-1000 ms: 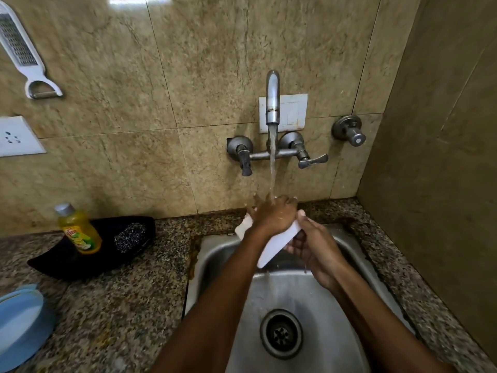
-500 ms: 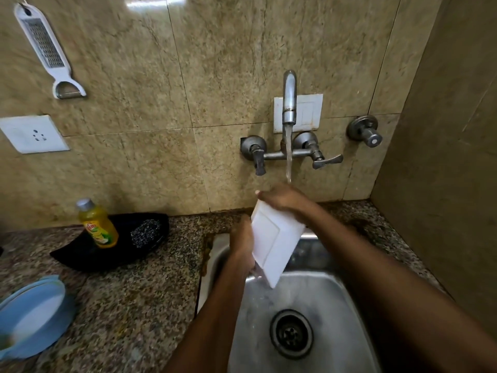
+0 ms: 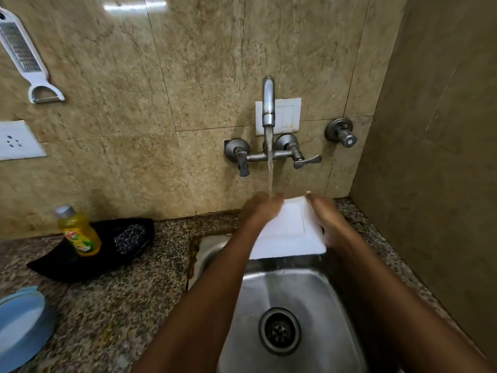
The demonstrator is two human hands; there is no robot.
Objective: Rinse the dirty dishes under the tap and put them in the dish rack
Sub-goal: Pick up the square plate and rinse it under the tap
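Note:
A white square plate (image 3: 291, 232) is held over the back of the steel sink (image 3: 293, 297), under the running tap (image 3: 268, 103). My left hand (image 3: 262, 208) lies on the plate's left side, and the water stream lands on it. My right hand (image 3: 326, 219) grips the plate's right edge, its fingers curled round it. Both hands are blurred. No dish rack is in view.
On the granite counter, left of the sink, a black tray (image 3: 88, 254) holds a yellow dish-soap bottle (image 3: 79, 232) and a steel scrubber (image 3: 130, 238). A blue plate (image 3: 21, 324) lies at the lower left. A grater (image 3: 24, 55) hangs on the tiled wall. A side wall stands close on the right.
The plate has turned from tilted on edge to a flatter pose facing me. My left hand rose onto the plate's left side under the stream, and my right hand shifted to the right edge.

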